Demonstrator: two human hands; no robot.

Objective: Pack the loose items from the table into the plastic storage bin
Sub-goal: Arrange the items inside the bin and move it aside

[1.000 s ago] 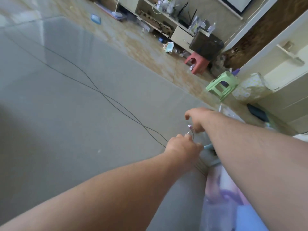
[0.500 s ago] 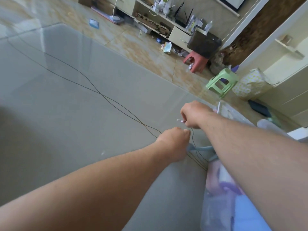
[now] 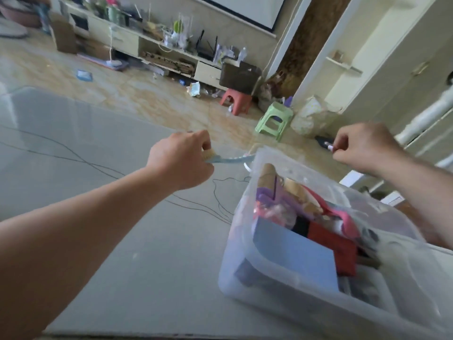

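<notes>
- The plastic storage bin (image 3: 245, 273) stands on the right part of the desk (image 3: 122, 217), near the front edge. It is translucent and has no lid on it.
- Inside the bin I see many things packed close together: a light blue flat sheet (image 3: 296, 256) leaning at the near side, something red (image 3: 335, 249) behind it, a pink strap (image 3: 343, 217), purple pieces (image 3: 269, 195) and a brown cardboard tube (image 3: 267, 175) at the far end.
- My left hand (image 3: 181, 160) is above the desk, just beside the far left corner of the bin. Its fingers are curled around the bristle end of a light blue brush (image 3: 225, 159); the handle points to the right, toward the bin.
- My right hand (image 3: 362, 146) is above the far right side of the bin. Its fingers pinch a small white and pink thing (image 3: 329, 146); it is too small to say what it is.
- Thin dark wire (image 3: 220, 192) lies on the grey desk in long loops, from the far left up to the wall of the bin.
- Beyond the desk, on the tiled floor, there are a green stool (image 3: 274, 121) and a red stool (image 3: 235, 100), and a low shelf (image 3: 147, 45) with clutter along the wall.
</notes>
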